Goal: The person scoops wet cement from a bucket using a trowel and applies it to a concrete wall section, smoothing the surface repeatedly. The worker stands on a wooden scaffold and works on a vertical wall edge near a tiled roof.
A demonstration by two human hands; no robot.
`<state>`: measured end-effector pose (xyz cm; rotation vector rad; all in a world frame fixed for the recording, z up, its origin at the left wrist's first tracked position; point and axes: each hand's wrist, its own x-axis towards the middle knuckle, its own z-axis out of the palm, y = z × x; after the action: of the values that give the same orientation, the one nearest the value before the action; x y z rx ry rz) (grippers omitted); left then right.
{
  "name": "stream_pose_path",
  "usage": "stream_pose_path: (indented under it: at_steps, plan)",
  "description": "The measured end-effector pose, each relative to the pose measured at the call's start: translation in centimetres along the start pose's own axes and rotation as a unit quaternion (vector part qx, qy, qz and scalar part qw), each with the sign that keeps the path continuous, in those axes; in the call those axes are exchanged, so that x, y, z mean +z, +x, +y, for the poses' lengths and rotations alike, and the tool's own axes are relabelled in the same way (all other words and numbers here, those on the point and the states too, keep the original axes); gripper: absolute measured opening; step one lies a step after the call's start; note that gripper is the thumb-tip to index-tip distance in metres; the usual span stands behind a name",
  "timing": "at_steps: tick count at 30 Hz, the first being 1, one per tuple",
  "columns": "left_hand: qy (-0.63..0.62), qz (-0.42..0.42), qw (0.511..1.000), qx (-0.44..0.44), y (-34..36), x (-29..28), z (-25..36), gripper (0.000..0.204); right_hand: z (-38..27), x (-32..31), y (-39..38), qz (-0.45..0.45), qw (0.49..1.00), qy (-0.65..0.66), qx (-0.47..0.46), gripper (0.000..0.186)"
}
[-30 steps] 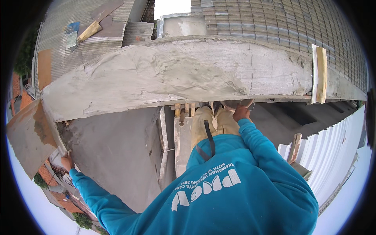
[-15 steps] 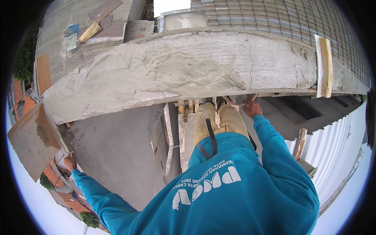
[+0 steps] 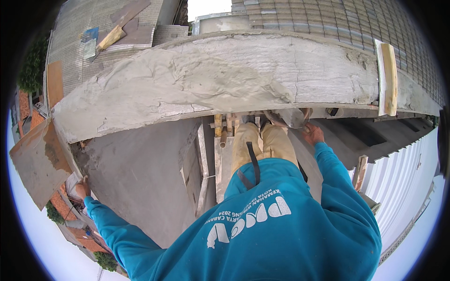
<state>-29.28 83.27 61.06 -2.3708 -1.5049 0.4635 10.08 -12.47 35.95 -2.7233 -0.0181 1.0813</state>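
Wet grey mortar (image 3: pixel 206 82) lies in uneven, ridged smears over the left and middle of a pale concrete wall top (image 3: pixel 337 70). My right hand (image 3: pixel 314 134) is just on the near side of the wall, right of my legs, with its fingers closed round what looks like a trowel (image 3: pixel 293 118). The trowel's grey blade shows beside the wall's near edge; its handle is partly hidden. Far to the left, my left hand (image 3: pixel 83 188) grips the edge of a side wall (image 3: pixel 70 161), next to a mortar-stained board (image 3: pixel 42 161).
A wooden strip (image 3: pixel 387 79) stands across the wall's right end. Bamboo poles (image 3: pixel 223 139) stick out by my feet. Below lie a grey floor (image 3: pixel 140 173) and a corrugated white roof (image 3: pixel 398 178). Beyond the wall are tiled roofs (image 3: pixel 318 23) and loose boards (image 3: pixel 112 37).
My right hand has shifted a little to the right and toward me, and more of the trowel blade shows. My left hand stays at the side wall's edge.
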Motion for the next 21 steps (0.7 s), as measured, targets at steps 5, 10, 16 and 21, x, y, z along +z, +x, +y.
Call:
stream_pose_path:
  at_steps: [5,10,16,21]
  plan:
    - [0.017,-0.035,0.999,-0.018,0.3,-0.1,0.1,0.056,0.8,-2.6,-3.0,0.021,1.0,-0.002,0.017,0.034]
    - [0.009,-0.014,1.0,-0.016,0.5,0.6,-0.5,0.053,2.3,-4.5,-6.3,0.054,0.999,0.01,0.003,0.029]
    - [0.015,-0.016,1.0,0.009,0.3,1.2,0.2,0.054,-0.3,-12.6,-13.9,0.083,0.987,0.022,-0.135,0.028]
    - [0.028,0.0,1.0,0.008,0.0,1.2,0.4,0.052,-9.1,-20.6,-19.0,0.12,0.964,0.083,-0.224,0.028]
